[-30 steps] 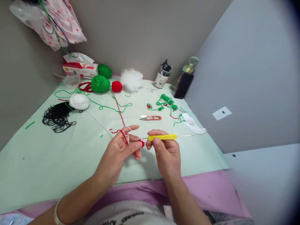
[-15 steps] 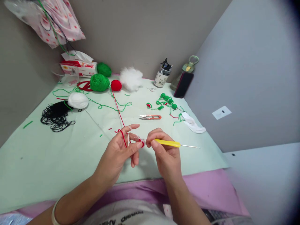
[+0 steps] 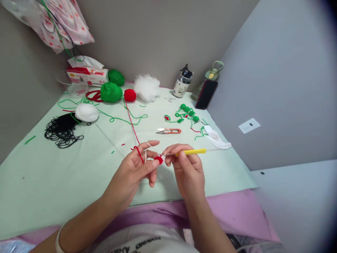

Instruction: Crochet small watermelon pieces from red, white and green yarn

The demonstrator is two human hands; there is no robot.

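Note:
Between thumb and fingers, my left hand [image 3: 137,170] pinches a small red and white crochet piece [image 3: 158,160]. Red yarn [image 3: 133,128] and a white strand loop over its raised index finger. The red strand leads back to a red yarn ball [image 3: 130,95]. My right hand [image 3: 188,168] is closed round the yellow handle of a crochet hook [image 3: 193,152], whose metal tip points left and meets the top of the piece. Whether the tip is inside a stitch is too small to tell. Orange thread snips [image 3: 170,131] lie just beyond my hands.
Green yarn balls [image 3: 111,92], a white yarn ball [image 3: 86,112] and black cord [image 3: 63,130] lie at the left. White stuffing [image 3: 146,88], a pen jar [image 3: 182,86], a phone [image 3: 206,95] leaning on a bottle [image 3: 213,72], and small green crocheted pieces [image 3: 191,114] stand or lie farther back.
The hook has swung from sloping down to the right to nearly level, and my right hand has turned with it. The small piece has turned, showing more red. My left hand has hardly moved.

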